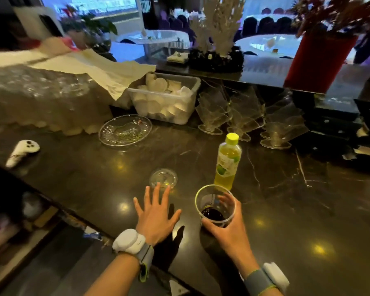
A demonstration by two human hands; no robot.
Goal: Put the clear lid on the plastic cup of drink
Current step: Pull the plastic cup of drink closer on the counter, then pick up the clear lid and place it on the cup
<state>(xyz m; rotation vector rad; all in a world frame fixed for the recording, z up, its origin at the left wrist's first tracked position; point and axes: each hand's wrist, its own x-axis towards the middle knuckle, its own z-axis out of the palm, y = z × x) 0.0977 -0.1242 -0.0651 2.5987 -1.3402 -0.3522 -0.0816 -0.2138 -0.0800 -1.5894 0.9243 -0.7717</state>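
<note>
A clear plastic cup (215,205) with a dark drink in its bottom stands on the dark marble counter (286,210) near the front edge. My right hand (226,227) is wrapped around its lower part. The round clear lid (163,177) lies flat on the counter to the cup's left and a little farther away. My left hand (156,212) hovers just short of the lid, fingers spread, fingertips at the lid's near edge, holding nothing.
A bottle of yellow-green drink (228,162) stands right behind the cup. Farther back are a glass plate (125,130), a white bin of small cups (165,99), several stacked clear dishes (244,116) and a white controller (21,151) at left.
</note>
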